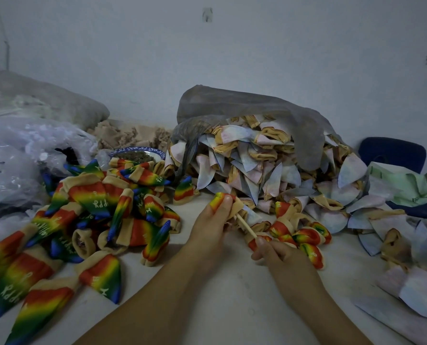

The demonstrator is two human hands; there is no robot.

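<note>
The sock (239, 204) was gripped in the curled fingers of the left hand (211, 220), held just above the surface (232, 307), with its rainbow tip shown at the fingertips. The wooden stick (246, 226) was pinched by the right hand (279, 255), its far end pushed into the sock. Rainbow socks (90, 202) were heaped to the left. Behind, pale inside-out socks (252, 165) were spilled from a grey bag (257, 108).

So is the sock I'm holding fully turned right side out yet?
Only partly: the sock shows a rainbow tip by the left hand, but pale reverse fabric bunches around the stick.
</note>
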